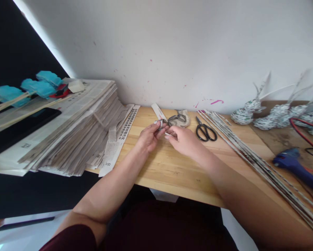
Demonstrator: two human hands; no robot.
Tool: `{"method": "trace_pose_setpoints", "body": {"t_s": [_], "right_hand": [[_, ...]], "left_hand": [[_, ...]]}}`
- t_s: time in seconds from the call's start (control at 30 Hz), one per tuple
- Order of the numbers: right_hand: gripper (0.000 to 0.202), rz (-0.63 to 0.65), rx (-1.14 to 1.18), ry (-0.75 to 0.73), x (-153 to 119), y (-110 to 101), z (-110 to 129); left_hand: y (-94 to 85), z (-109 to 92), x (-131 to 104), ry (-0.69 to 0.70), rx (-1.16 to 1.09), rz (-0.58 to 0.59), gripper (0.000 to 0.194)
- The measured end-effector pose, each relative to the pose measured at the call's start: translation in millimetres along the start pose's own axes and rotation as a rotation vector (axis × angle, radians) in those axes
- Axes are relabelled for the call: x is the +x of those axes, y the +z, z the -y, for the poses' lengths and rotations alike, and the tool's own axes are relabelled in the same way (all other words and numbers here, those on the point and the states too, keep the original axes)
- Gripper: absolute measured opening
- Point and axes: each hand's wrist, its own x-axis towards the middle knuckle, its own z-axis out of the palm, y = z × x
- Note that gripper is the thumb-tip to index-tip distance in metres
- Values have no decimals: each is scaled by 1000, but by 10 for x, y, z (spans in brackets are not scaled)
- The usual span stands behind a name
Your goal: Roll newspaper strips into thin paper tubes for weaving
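Note:
In the head view, my left hand (150,135) is closed on a small grey-and-white paper piece (161,123), held just above the wooden table (169,170). My right hand (183,139) meets it from the right, thumb and finger pinched on a thin white paper strip (168,134). Fingers hide much of both pieces. Behind the hands lies a beige, rough-looking round piece (185,119) with a dark looped strip (175,119) on it. Black-handled scissors (206,131) lie to the right of my right hand.
Stacked newspapers (67,139) rise at left, with a phone (28,125), sticks and blue pieces (42,87) on top. Long paper rods (250,160) lie at right, beside a blue glue gun (297,167). Woven paper shapes (242,113) stand near the wall.

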Motion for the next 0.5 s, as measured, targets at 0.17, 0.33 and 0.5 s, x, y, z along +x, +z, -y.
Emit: {"method": "trace_pose_setpoints", "body": {"t_s": [0.17,0.33,0.5], "right_hand": [[27,-50,-311,-151,-17,34,39],[30,106,43,18,16,-31,13],[32,315,374,280,33,-40,-15]], "left_hand": [[8,-21,0,20,-21,-3,10],[-13,-27,0,-9,-24,19,9],[-23,-12,2,-54,-31,12,9]]}}
